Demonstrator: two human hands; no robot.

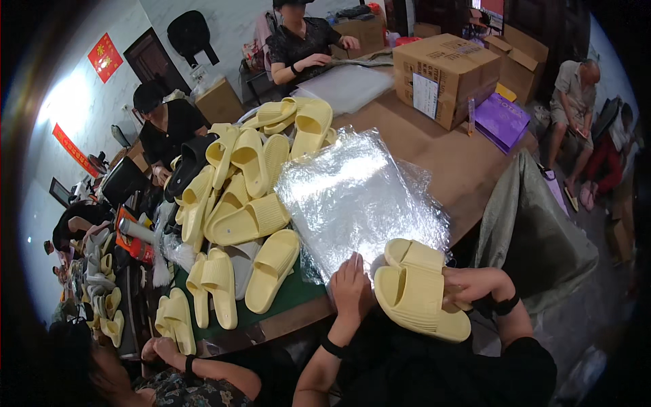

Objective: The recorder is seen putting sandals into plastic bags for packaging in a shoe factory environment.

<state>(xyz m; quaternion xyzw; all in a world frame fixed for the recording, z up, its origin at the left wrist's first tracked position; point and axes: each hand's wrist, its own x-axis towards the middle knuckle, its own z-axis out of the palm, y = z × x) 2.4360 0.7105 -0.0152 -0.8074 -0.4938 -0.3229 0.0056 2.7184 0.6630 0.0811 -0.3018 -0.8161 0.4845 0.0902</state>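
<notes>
My right hand (480,283) grips a pair of pale yellow slide slippers (419,298) at the table's near edge. The two slippers lie one against the other, and my fingertips are partly hidden by them. Just left of the pair, my left hand (351,286) rests with outstretched fingers on the near edge of a stack of shiny clear plastic bags (356,186). Left of the bags is a heap of yellow slippers (254,220), with a black slipper (190,163) among them.
A brown cardboard box (447,74) and a purple bag (502,122) stand at the far right of the table. A grey-green sack (522,224) hangs open at the right. Co-workers sit at the far side and at my left, where another person's hands (163,349) are close by.
</notes>
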